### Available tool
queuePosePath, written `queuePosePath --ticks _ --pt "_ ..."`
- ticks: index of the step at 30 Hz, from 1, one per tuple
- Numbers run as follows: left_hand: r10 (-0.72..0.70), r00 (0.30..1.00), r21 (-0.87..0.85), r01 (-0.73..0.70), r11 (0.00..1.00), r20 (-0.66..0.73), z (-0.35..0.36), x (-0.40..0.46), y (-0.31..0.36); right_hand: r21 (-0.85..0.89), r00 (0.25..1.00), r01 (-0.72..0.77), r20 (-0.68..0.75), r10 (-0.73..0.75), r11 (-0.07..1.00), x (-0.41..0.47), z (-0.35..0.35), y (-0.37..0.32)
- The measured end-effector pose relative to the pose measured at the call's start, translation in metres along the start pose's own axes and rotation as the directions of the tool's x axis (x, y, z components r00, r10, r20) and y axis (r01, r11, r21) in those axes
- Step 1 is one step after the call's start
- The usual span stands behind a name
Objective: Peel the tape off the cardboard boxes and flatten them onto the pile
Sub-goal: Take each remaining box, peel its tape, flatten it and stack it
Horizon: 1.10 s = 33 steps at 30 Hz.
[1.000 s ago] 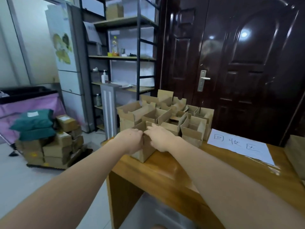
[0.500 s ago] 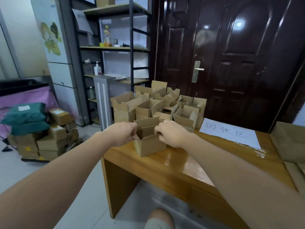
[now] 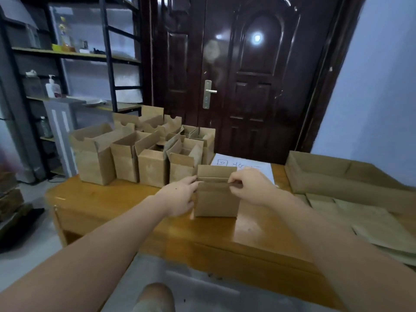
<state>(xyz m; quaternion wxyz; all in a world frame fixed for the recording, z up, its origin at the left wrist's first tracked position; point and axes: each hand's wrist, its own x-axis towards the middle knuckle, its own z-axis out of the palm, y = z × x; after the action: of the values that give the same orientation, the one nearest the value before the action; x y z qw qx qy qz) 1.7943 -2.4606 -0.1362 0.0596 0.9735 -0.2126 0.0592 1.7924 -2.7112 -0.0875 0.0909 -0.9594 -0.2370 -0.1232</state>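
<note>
Both hands, left hand (image 3: 180, 197) and right hand (image 3: 249, 186), pinch the small box (image 3: 216, 199) mid-frame. It looks light and bendy; grip its top edges.

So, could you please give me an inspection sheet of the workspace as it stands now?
Surface: wooden table, glossy.
Job's things: one small box stands upright near the front, flaps up; a cluster of open boxes stands behind it to the left; flattened cardboard lies on the right.
Clutter: a paper sign partly hidden behind the small box; a large shallow carton at the right rear.
Grippers: left hand holds the small box's left side; right hand pinches its top edge.
Cables: nothing seen.
Surroundings: dark door behind; shelves with bottles on the left.
</note>
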Motion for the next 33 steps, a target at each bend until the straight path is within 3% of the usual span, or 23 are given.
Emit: queuePosePath --ticks 5,9,14,16,18,21,23,26,30,33 --pt "0.054 0.998 -0.026 -0.055 0.998 -0.017 0.026 0.057 0.045 -0.042 0.986 -0.163 -0.022 0.162 0.986 -0.036 -0.002 0.067" --pt "0.116 0.993 -0.008 -0.116 0.993 -0.004 0.036 0.086 0.063 0.131 0.952 -0.281 -0.087 0.294 0.951 -0.064 0.008 0.101" --pt "0.145 0.989 0.044 -0.144 0.989 -0.04 0.031 0.096 0.062 0.096 0.952 -0.275 -0.109 0.285 0.957 -0.078 0.023 0.116" --pt "0.092 0.986 -0.053 -0.1 0.994 -0.138 0.026 0.094 0.059 0.06 0.956 -0.24 -0.159 0.246 0.969 -0.077 0.022 0.116" --pt "-0.04 0.972 -0.254 -0.021 0.967 -0.233 0.024 0.09 0.058 0.066 0.945 -0.255 -0.196 0.263 0.965 -0.076 0.02 0.116" --pt "-0.199 0.972 -0.392 0.134 0.91 -0.128 0.028 0.087 0.056 0.27 0.879 -0.376 -0.201 0.433 0.887 -0.077 0.02 0.114" --pt "-0.222 0.975 -0.373 0.213 0.903 0.019 0.038 0.089 0.052 0.359 0.834 -0.482 -0.092 0.544 0.799 -0.079 0.026 0.114" --pt "-0.151 0.973 -0.308 0.2 0.93 0.174 0.051 0.089 0.053 0.222 0.809 -0.588 0.145 0.57 0.778 -0.079 0.043 0.113" --pt "-0.006 0.986 0.016 0.004 1.0 0.166 0.057 0.084 0.072 -0.009 0.836 -0.489 0.28 0.472 0.872 -0.074 0.056 0.102" --pt "0.052 0.989 0.07 -0.062 0.996 0.137 0.056 0.086 0.074 0.051 0.861 -0.476 0.231 0.454 0.878 -0.072 0.056 0.097"
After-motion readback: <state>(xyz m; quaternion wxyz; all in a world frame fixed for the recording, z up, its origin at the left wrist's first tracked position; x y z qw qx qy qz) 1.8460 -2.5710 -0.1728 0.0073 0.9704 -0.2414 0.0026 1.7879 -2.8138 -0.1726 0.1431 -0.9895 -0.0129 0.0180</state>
